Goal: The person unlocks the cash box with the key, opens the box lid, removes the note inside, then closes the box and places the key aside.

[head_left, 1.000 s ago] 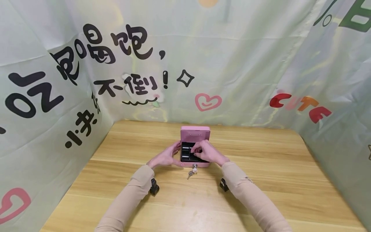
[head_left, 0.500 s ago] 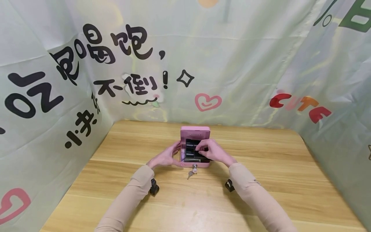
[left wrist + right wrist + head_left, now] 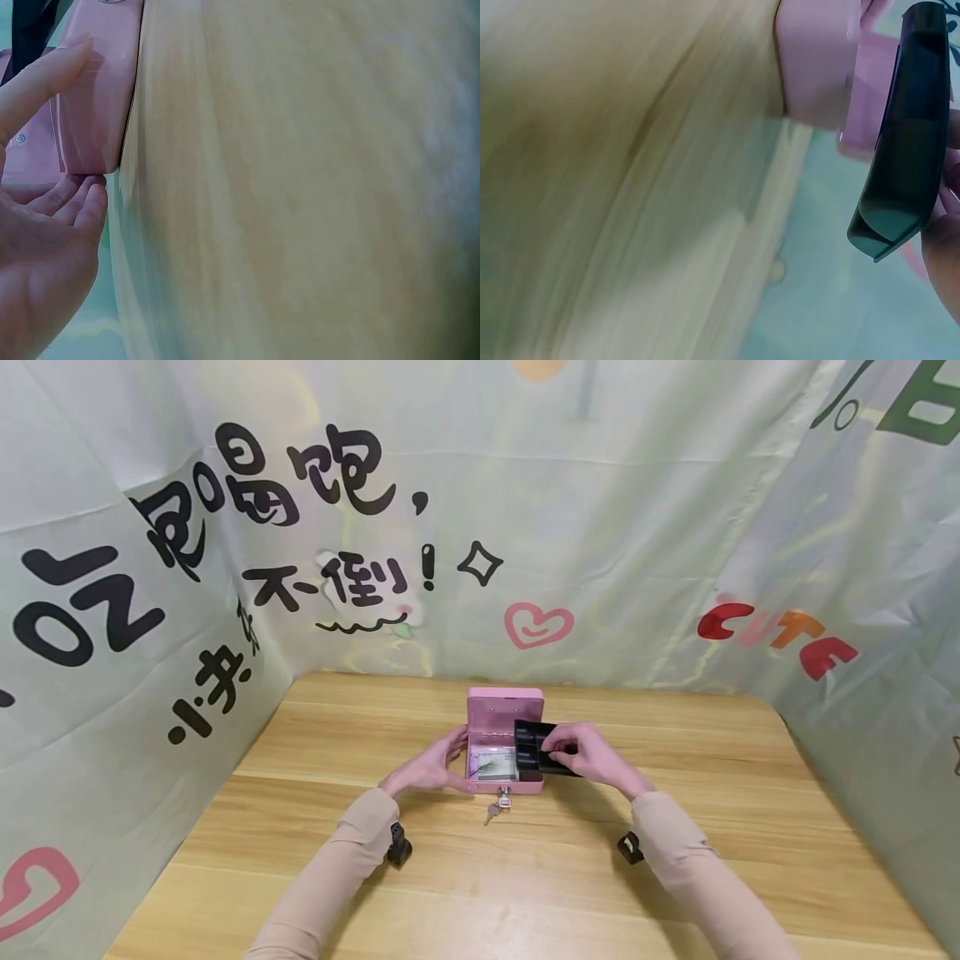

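Note:
A pink cash box [image 3: 487, 787] stands on the table with its lid [image 3: 493, 715] raised. My left hand [image 3: 430, 766] steadies its left side; in the left wrist view the thumb lies on the front and the fingers touch the side of the box [image 3: 97, 112]. With thumb and fingers my right hand [image 3: 596, 757] pinches a black compartment coin tray [image 3: 528, 753], which is lifted out and hangs over the box's right side. In the right wrist view the tray [image 3: 911, 150] is clear of the box. Banknotes [image 3: 497, 765] lie inside the box, partly covered by the tray.
Small keys [image 3: 492, 811] hang from the lock [image 3: 504, 794] on the box's front. The wooden table [image 3: 480, 885] reaches a printed cloth backdrop [image 3: 622, 568] behind and at both sides.
My right hand has lifted the black coin tray out of the box and carried it to the right, uncovering the banknotes. The left hand has stayed at the box's left side.

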{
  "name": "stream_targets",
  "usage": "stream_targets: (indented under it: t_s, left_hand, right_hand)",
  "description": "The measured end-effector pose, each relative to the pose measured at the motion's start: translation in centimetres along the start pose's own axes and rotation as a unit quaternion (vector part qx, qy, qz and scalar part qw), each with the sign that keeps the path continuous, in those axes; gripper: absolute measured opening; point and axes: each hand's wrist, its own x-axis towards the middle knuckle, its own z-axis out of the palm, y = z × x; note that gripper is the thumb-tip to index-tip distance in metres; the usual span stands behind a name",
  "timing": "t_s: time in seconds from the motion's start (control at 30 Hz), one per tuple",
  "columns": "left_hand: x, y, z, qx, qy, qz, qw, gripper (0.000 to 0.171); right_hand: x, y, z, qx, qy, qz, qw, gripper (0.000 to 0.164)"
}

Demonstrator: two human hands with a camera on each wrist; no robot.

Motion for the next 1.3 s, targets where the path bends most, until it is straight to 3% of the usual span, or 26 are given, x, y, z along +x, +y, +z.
stream_targets:
  t_s: [0.7, 1.3]
  left_hand:
    - [0.1, 0.0, 0.0, 0.009, -0.003, 0.002, 1.0, 0.115]
    - [-0.1, 0.1, 0.0, 0.016, 0.0, -0.004, 0.9999, 0.115]
  right_hand:
    - [-3.4, 4.6, -2.6, -0.024, 0.034, 0.045, 0.998, 0.015]
    - [-3.6, 7.8, -3.4, -0.03, 0.003, 0.114, 0.993, 0.012]
